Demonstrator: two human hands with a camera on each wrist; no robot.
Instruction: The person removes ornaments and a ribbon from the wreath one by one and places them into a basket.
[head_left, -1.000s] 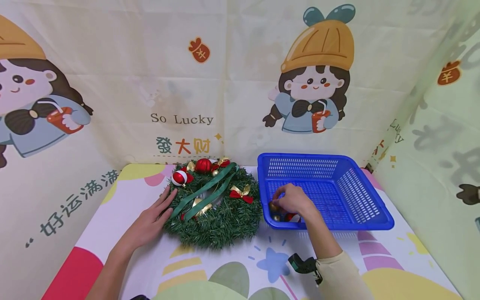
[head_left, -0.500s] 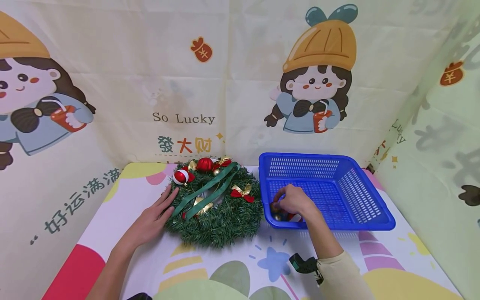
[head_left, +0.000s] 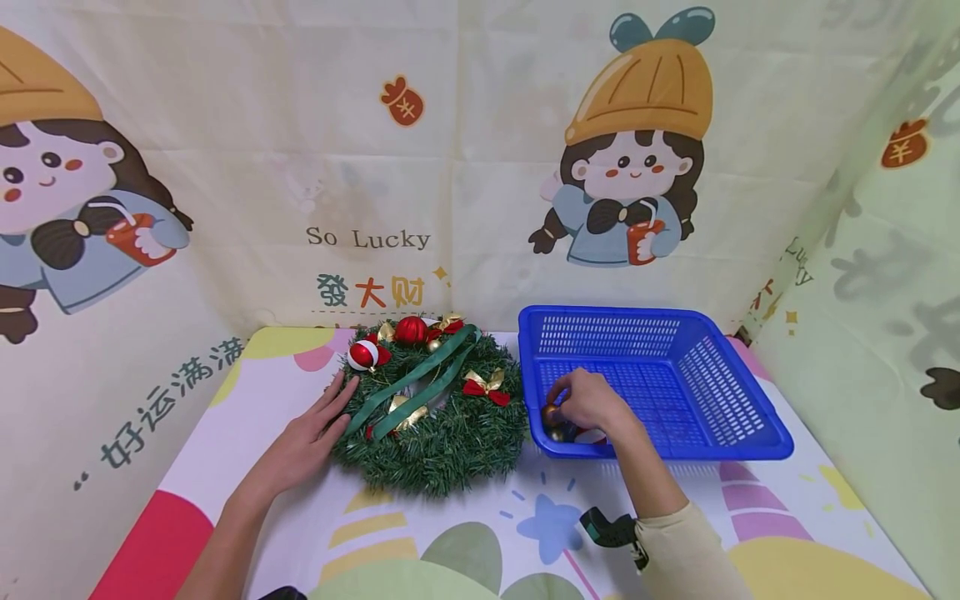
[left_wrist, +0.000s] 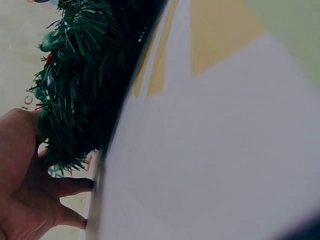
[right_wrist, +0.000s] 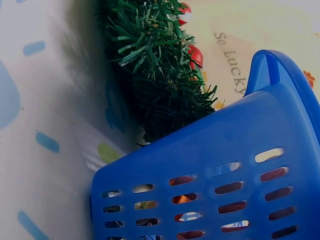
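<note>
A green Christmas wreath [head_left: 442,467] lies on the table, with a green ribbon [head_left: 408,379] looped over it. Bows [head_left: 486,386], a plain red ball [head_left: 411,331] and a red-and-white ball [head_left: 363,355] decorate it. My left hand [head_left: 303,442] rests against the wreath's left side, fingers spread and fairly straight. Inside the near left corner of the blue basket [head_left: 660,450], my right hand [head_left: 588,400] has its fingers curled down and pinches a gold Christmas ball [head_left: 551,414]. Another gold ball [head_left: 556,434] lies just below it. My right hand is hidden behind the basket wall in the right wrist view.
The basket stands right beside the wreath, its perforated side [right_wrist: 200,200] facing the right wrist camera. A printed cloth wall [head_left: 487,208] rises behind the table [head_left: 450,533], and another closes off the right side.
Both hands, the wreath and the basket stay in nearly the same places. The right fingers shift slightly over the balls, and the gold ball at the fingertips shows more clearly now.
</note>
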